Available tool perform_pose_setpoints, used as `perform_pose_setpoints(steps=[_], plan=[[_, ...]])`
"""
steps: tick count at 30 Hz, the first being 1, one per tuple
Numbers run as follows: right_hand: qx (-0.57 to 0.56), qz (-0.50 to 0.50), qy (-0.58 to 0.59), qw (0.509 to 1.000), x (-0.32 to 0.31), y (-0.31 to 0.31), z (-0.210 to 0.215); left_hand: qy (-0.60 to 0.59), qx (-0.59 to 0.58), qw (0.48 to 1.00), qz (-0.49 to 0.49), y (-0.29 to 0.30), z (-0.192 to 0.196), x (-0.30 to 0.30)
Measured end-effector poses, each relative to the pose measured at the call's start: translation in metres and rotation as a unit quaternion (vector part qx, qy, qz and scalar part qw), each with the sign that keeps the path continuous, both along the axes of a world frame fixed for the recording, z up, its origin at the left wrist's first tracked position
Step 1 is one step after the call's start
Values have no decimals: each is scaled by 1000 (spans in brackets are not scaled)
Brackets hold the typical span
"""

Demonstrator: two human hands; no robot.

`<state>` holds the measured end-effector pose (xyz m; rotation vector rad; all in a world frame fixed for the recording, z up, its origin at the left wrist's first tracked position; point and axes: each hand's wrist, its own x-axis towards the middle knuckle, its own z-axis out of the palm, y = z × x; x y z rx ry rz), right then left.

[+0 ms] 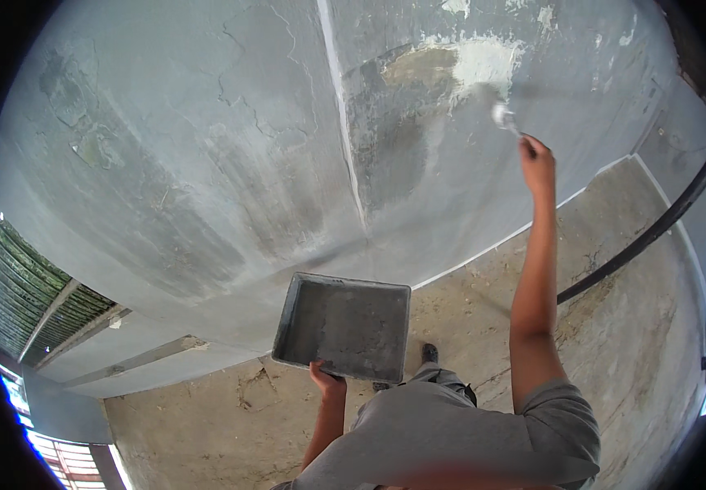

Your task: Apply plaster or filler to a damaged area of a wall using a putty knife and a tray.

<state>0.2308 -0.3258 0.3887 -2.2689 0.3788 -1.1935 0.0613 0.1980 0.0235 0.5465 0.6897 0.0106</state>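
Observation:
My left hand (pixel 326 379) grips the near edge of a shallow rectangular dark grey tray (pixel 345 325), held out in front of my body. Dull grey residue coats the inside of the tray. My right arm reaches up and forward, and my right hand (pixel 537 157) is closed round the handle of a putty knife (pixel 505 118). Its blade looks white and is blurred; it is close to the wall, but I cannot tell whether it touches. Just beyond it, a rough white patch of filler (pixel 487 64) covers part of the grey wall (pixel 271 163).
A pale vertical strip (pixel 338 98) divides the cracked, stained wall. Below lies a dusty brown floor (pixel 622 253), where my shoe (pixel 429 353) shows. A dark curved pipe or hose (pixel 655 233) crosses on the right. At left are a slatted opening (pixel 26 278) and a barred window (pixel 71 461).

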Motion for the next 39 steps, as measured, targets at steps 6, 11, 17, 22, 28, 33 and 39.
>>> perform_pose_setpoints(steps=[6,11,17,22,28,33,39], plan=[[-13,-58,12,998,-1,16,-4,-44,-15,998,-38,0,-3,2],[3,197,31,980,-7,168,-2,-46,17,997,-54,-8,1,15],[71,373,114,918,-37,203,11,-14,-3,1000,-27,-19,1,21],[30,167,5,986,7,75,-4,-40,16,997,-60,-21,-8,18],[-32,-146,-4,989,-2,-7,-24,-35,6,998,-51,-22,-7,8],[37,110,30,993,5,97,-20,-10,-3,999,-37,-20,-13,7],[72,373,79,922,-35,208,-14,-48,-3,997,-59,-21,-4,10]])
